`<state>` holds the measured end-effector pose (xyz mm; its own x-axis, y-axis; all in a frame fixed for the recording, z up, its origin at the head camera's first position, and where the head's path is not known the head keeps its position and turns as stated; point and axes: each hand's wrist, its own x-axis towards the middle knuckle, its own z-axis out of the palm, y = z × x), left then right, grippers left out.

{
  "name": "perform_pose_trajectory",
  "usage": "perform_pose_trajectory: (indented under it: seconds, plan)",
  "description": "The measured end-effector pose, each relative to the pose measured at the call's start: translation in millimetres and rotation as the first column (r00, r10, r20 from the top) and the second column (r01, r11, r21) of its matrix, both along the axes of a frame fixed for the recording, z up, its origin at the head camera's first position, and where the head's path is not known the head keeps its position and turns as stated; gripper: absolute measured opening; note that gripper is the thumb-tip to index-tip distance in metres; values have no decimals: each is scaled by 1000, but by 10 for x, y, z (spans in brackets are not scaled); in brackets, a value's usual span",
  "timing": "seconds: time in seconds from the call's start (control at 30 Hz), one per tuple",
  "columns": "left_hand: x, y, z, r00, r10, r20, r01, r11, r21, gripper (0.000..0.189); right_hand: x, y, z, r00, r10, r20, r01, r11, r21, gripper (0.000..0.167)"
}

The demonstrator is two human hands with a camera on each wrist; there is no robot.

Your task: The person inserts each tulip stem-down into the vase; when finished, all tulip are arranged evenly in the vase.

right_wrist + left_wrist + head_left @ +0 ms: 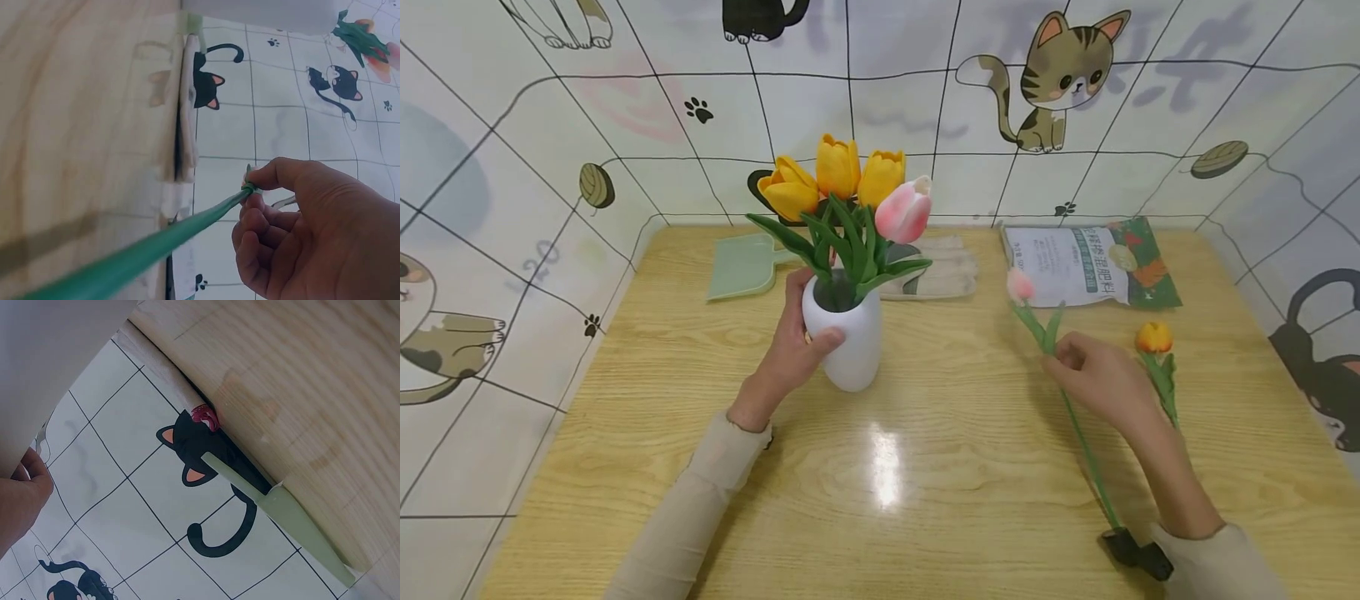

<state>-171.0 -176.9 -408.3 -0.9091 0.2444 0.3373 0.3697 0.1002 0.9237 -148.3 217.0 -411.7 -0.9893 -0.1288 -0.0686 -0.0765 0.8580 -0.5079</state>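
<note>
My left hand grips a white vase round its side, thumb across the front; the vase leans slightly. Out of it rise three yellow tulips and one pink tulip with green leaves. To the right, my right hand pinches the stem of another pink tulip just below its leaves. That green stem runs toward the camera in the right wrist view, between thumb and forefinger. In the left wrist view the vase fills the upper left corner, and part of a hand shows beside it.
An orange-yellow tulip lies on the table right of my right hand. Along the back are a pale green dustpan-like scoop, light fabric gloves and a printed bag. Cat-patterned wall covering stands behind.
</note>
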Motion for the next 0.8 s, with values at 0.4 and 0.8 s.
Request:
perform_pose_trajectory:
  seconds: [0.4,0.8]
  plan:
    - [-8,11,-1,1000,-13,-18,13,1000,11,103,-122,-430,235,990,-29,-139,6,987,-162,27]
    - [-4,-9,-1,1000,-5,-8,5,1000,4,102,-310,-902,528,943,-105,-315,-24,926,-378,19]
